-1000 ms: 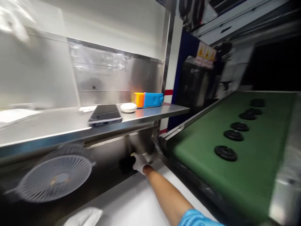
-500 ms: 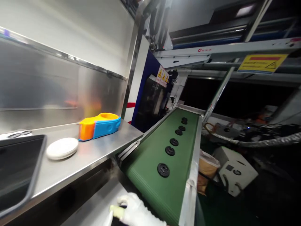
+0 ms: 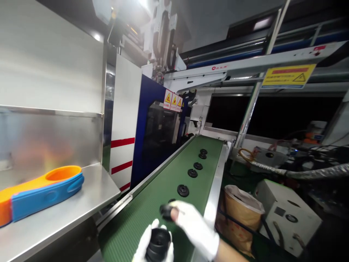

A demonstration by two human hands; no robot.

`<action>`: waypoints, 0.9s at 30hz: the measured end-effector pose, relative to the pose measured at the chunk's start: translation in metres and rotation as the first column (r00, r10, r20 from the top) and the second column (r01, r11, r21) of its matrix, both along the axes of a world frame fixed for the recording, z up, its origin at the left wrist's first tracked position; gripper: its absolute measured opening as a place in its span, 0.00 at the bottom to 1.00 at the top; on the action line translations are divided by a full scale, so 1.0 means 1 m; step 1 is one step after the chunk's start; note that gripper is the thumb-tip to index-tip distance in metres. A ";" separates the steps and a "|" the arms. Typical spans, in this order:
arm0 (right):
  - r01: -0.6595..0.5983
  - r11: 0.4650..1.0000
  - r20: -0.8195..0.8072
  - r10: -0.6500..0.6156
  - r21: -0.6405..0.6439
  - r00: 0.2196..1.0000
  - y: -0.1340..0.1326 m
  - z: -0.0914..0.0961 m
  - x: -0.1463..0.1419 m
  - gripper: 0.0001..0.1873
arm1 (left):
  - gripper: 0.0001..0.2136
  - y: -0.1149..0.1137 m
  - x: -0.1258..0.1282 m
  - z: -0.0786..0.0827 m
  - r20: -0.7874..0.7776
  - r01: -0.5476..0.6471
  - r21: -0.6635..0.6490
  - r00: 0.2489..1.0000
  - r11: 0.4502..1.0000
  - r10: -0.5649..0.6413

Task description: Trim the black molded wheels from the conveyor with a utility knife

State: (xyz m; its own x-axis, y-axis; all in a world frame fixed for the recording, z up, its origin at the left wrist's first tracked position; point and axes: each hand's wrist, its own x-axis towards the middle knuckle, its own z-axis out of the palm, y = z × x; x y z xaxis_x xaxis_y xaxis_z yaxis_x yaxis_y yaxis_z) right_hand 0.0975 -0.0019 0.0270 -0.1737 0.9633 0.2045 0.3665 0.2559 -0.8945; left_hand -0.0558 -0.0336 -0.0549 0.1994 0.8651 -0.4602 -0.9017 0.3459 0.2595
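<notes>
My left hand point(image 3: 142, 243), in a white glove, cradles black round ribbed parts point(image 3: 158, 244) that look stacked, at the bottom of the view. Just above and to the right, my white-gloved right hand point(image 3: 195, 227) pinches a black disc point(image 3: 165, 211) between thumb and fingers. Bare skin shows at that thumb's tip. Both hands are over the near end of a green conveyor belt point(image 3: 147, 200). A black wheel-like disc point(image 3: 183, 190) lies on the belt beyond my right hand, with several more farther up. Another disc point(image 3: 171, 200) is partly hidden behind my fingers.
On the left, a steel shelf point(image 3: 94, 189) carries an orange-and-blue tape-dispenser-shaped object point(image 3: 46, 193). A metal rail point(image 3: 214, 193) edges the belt. To the right are a paper sack point(image 3: 240, 214) and a white box-shaped unit point(image 3: 289, 218). A blue-and-white machine point(image 3: 144, 120) stands behind.
My view has swung right and the hands have come up over the belt. Both now hold black parts. The shelf's black tray and white dish have left the view.
</notes>
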 end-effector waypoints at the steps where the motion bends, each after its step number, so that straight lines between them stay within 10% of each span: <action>1: 0.141 0.990 0.011 -0.141 0.008 0.990 0.022 0.004 0.019 0.18 | 0.21 0.007 0.005 0.006 -0.003 -0.005 -0.002 1.000 1.000 0.005; 5: 0.452 0.888 0.047 -0.450 -0.084 0.892 0.114 0.010 0.090 0.16 | 0.23 0.029 0.008 0.014 -0.045 -0.020 0.002 0.999 1.000 0.020; 10: 0.525 0.830 0.203 -0.490 -0.187 0.848 0.167 -0.014 0.123 0.15 | 0.23 0.042 -0.004 0.016 -0.085 -0.044 -0.011 0.995 0.999 0.043; 15: 0.517 0.846 0.396 -0.434 -0.130 0.809 0.164 -0.025 0.133 0.13 | 0.22 0.048 -0.001 0.039 -0.050 -0.028 -0.056 0.998 0.998 0.025; 21: 0.451 0.892 0.471 -0.402 0.010 0.785 0.139 0.005 0.117 0.13 | 0.18 0.063 0.024 0.061 -0.077 0.009 -0.089 0.997 0.996 -0.016; 27: -0.092 0.996 0.384 0.087 -0.006 0.919 0.068 0.036 0.048 0.46 | 0.17 0.072 0.052 0.083 -0.125 0.086 0.122 0.990 0.989 -0.071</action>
State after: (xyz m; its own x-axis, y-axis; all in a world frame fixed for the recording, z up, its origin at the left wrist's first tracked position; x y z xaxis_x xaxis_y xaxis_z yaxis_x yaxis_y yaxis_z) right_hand 0.1457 0.0662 0.0630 -0.3267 0.9379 0.1163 0.6560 0.3136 -0.6866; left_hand -0.0037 0.0384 0.0277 0.2191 0.9019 -0.3724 -0.8328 0.3717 0.4102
